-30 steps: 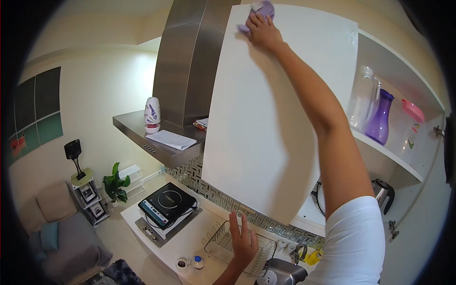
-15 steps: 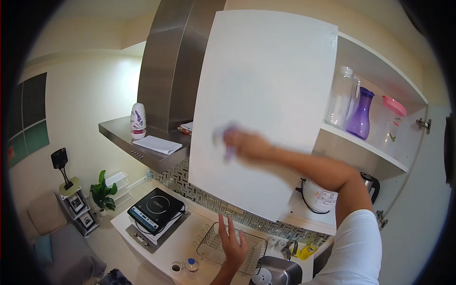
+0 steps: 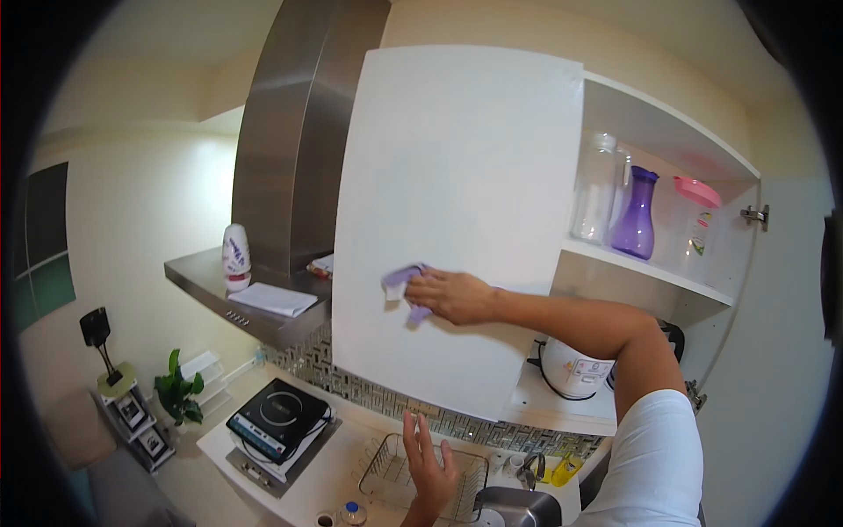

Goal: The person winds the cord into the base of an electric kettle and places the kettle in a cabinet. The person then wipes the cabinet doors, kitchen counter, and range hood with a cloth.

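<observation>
Pressed against the white cabinet door [image 3: 448, 167] is a purple and white cloth [image 3: 404, 283], gripped under the fingers of my right hand [image 3: 457, 297]. The cloth lies on the lower middle of the door, with its ends sticking out to the left and below the fingers. My left hand [image 3: 430, 470] is raised in front of the wire dish rack [image 3: 378, 465], its fingers stretched out and apart, holding nothing. The hand hides part of the rack.
Right of the door, open shelves hold a purple pitcher [image 3: 637, 220], a clear jug [image 3: 597, 193] and a pink-lidded container [image 3: 698, 220]. A rice cooker [image 3: 571, 364] stands below. At left are the range hood [image 3: 255, 299] and an induction cooker [image 3: 279, 417].
My right hand and the cloth, blurred by motion before, now show sharply, slightly lower on the door. The whole view has shifted a little. My left hand stays open in nearly the same place.
</observation>
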The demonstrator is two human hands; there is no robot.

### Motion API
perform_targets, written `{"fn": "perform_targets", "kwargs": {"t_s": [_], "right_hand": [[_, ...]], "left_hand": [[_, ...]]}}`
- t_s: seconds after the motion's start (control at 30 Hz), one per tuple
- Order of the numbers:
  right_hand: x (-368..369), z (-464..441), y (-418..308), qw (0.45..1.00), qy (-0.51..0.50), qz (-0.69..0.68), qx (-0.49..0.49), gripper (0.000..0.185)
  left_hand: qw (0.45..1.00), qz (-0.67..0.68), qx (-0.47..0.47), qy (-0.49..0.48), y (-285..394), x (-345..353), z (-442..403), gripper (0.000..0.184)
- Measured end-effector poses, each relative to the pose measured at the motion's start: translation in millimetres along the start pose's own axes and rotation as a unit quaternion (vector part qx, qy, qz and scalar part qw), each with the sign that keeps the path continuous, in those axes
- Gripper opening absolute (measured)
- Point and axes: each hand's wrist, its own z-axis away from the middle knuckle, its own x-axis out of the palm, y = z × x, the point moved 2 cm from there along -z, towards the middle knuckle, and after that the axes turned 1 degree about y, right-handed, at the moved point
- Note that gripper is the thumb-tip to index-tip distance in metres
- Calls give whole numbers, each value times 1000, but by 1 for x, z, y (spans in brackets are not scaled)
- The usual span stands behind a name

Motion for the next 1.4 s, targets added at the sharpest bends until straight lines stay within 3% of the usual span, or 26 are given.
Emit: {"fn": "perform_targets", "kwargs": {"t_s": [0.03, 0.07, 0.1, 0.17, 0.23, 0.33, 0.37, 0.4, 0.43, 0.5, 0.53, 0.57, 0.63, 0.7, 0.8, 0.87, 1.0, 1.07, 1.2, 1.23, 1.27, 1.33, 1.4], "right_hand": [[-16, -16, 17, 997, 2, -41, 60, 29], [-25, -38, 54, 997, 7, -14, 74, 39], [-47, -60, 86, 988, 50, 92, 116, 39], [-89, -96, 155, 957, 195, 161, 140, 41], [-132, -117, 207, 909, 248, 287, 175, 45], [-185, -110, 245, 865, 192, 324, 331, 51], [-193, -99, 251, 843, 227, 328, 360, 46], [-207, -86, 247, 824, 175, 354, 405, 42], [-212, -67, 251, 834, 222, 354, 361, 39], [-232, -41, 246, 825, 188, 392, 361, 36], [-242, -28, 242, 814, 172, 362, 419, 34], [-249, -14, 228, 825, 198, 342, 405, 32], [-232, 13, 237, 814, 346, 368, 287, 35], [-208, 33, 220, 808, 379, 365, 266, 35], [-165, 62, 164, 827, 298, 378, 290, 39], [-163, 69, 162, 865, 273, 287, 307, 43], [-203, 44, 219, 856, 257, 293, 340, 46], [-211, 35, 230, 819, 306, 327, 359, 47], [-172, 58, 194, 829, 297, 326, 345, 53], [-162, 63, 168, 840, 227, 343, 354, 56], [-153, 70, 158, 853, 249, 304, 344, 55], [-152, 75, 162, 864, 269, 262, 335, 53], [-173, 60, 185, 847, 264, 336, 318, 56]], "left_hand": [[1000, 3, -7, 5, 1, 1, -2, 59], [1000, 1, 1, 1, 4, 4, -3, 60], [1000, 4, 4, -2, 6, 9, -3, 60], [999, 28, 10, -26, 8, 20, 0, 61], [999, 9, 28, -26, 11, 29, 3, 60], [999, -8, 41, -28, 10, 38, 12, 59], [999, -5, 34, -28, 10, 39, 16, 59], [999, -4, 32, -32, 9, 38, 18, 59], [998, 16, 13, -51, 8, 37, 21, 60], [997, 36, -7, -70, 7, 35, 21, 62], [997, 35, -8, -66, 6, 33, 20, 62], [997, 33, -9, -62, 6, 30, 18, 63], [997, 35, -6, -62, 8, 26, 14, 63], [997, 41, 1, -61, 10, 27, 10, 63], [995, 69, 1, -65, 12, 35, 7, 63], [989, 73, -19, -124, 12, 39, 8, 62], [986, 28, 24, -160, -13, 76, 4, 62], [973, -70, 101, -197, -19, 96, -6, 69], [965, -97, 112, -218, -32, 131, -12, 81], [965, -94, 104, -222, -32, 135, -11, 84], [965, -92, 96, -224, -33, 138, -12, 87], [966, -93, 104, -218, -35, 141, -13, 87], [964, -100, 101, -224, -38, 138, -10, 88]]}}
